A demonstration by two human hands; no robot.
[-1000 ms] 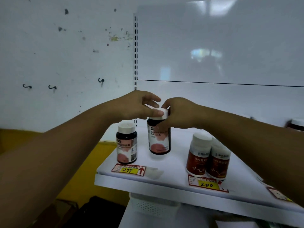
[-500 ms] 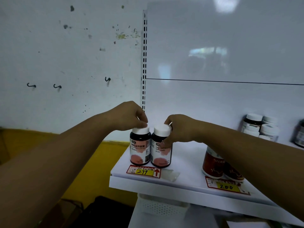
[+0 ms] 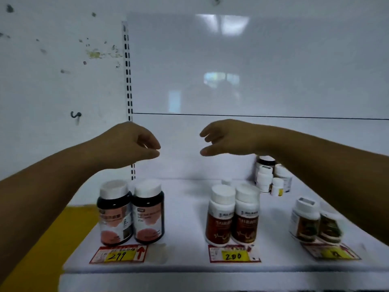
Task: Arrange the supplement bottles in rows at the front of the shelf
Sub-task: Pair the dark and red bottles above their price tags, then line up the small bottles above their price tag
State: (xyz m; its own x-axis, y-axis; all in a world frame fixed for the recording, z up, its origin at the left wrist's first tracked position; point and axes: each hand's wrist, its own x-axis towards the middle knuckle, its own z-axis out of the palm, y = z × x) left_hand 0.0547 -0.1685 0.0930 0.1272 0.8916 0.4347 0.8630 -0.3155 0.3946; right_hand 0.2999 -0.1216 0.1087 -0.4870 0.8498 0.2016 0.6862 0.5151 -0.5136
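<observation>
Two dark bottles with pink labels and white caps, the left one (image 3: pixel 114 213) and the right one (image 3: pixel 148 212), stand side by side at the front left of the white shelf (image 3: pixel 185 207). Two red-labelled white bottles (image 3: pixel 233 216) form a pair at the front middle. Another pair with brown-green labels (image 3: pixel 313 222) stands at the front right. Several small white bottles (image 3: pixel 271 178) sit clustered at the back right. My left hand (image 3: pixel 130 144) hovers above the dark pair, fingers loosely curled, holding nothing. My right hand (image 3: pixel 229 138) hovers beside it, fingers apart and empty.
Price tags lie along the shelf's front edge: "299" (image 3: pixel 119 255), "200" (image 3: pixel 232 253) and a third at the right (image 3: pixel 332 252). A slotted upright (image 3: pixel 128 81) runs up the back wall at left. Yellow floor shows below left.
Both hands have let go of the two dark bottles' caps and risen above them. The bottles now stand alone side by side. The view has moved closer and to the right.
</observation>
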